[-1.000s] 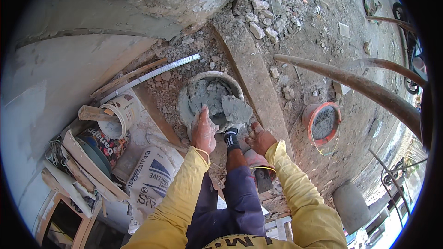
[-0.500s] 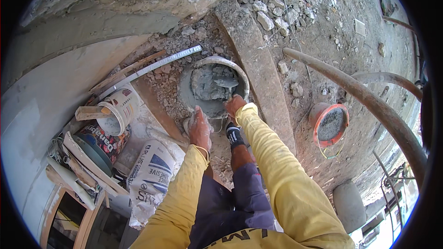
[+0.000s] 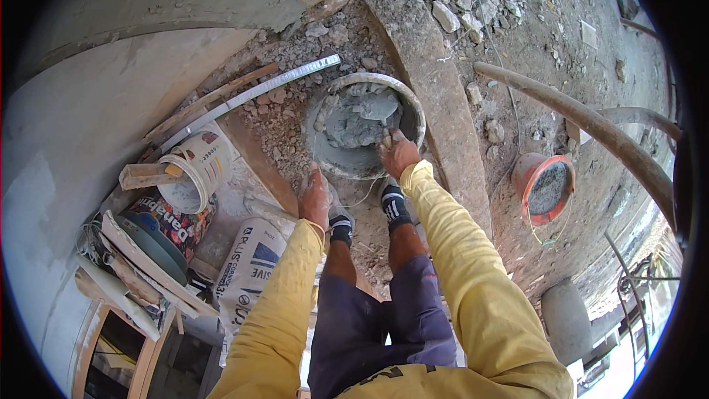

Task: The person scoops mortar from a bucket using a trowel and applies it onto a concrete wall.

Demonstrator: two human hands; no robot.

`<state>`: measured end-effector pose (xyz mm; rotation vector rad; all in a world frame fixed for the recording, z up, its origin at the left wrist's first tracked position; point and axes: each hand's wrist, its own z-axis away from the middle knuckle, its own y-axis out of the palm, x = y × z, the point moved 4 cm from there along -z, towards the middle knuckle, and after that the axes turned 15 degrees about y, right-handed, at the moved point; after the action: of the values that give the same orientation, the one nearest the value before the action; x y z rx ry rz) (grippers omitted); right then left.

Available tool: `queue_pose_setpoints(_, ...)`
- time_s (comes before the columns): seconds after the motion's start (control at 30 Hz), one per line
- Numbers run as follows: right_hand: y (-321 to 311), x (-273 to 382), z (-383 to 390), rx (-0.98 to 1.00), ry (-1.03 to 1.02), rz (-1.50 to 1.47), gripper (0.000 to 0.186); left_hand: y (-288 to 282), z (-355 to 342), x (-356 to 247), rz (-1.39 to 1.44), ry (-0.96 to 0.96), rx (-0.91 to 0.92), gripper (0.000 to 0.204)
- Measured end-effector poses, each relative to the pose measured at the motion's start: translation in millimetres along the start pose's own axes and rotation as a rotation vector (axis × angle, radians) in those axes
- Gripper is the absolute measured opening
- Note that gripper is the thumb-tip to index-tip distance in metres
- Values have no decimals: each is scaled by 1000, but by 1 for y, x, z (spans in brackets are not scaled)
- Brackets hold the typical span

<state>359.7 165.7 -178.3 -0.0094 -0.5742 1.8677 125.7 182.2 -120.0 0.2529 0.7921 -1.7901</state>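
Observation:
A round grey tub (image 3: 318, 140), crusted at the rim, sits on rubble in front of my feet, with wet grey mortar (image 3: 347, 118) inside. My right hand (image 3: 397, 155) is closed round the handle of a trowel (image 3: 379, 106), whose blade lies on the mortar near the tub's far right side. My left hand (image 3: 316, 199) hangs just below the tub's lower left, by my shoe, fingers loosely extended and apparently empty. A thin pale cord trails below the tub between my shoes.
A concrete slab edge (image 3: 454, 133) runs right of the tub, beyond it a red bucket (image 3: 535, 191) and curved pipes (image 3: 576, 114). Left are a white bucket (image 3: 190, 170), battens (image 3: 244, 97), a white sack (image 3: 244, 266) and stacked scraps (image 3: 140, 273) along a wall (image 3: 74, 133).
My right hand has moved up and inward onto the trowel in the tub, the blade now lying farther back. My left hand has dropped away from over the tub. The view has shifted slightly.

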Motion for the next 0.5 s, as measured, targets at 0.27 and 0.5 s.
queue_pose_setpoints(0.27,-17,0,93,-97,-21,-129,46,-39,-9,-14,371,-67,48,37)
queue_pose_setpoints(0.5,-73,41,287,-109,-160,-567,50,-180,59,0,-475,439,221,48)
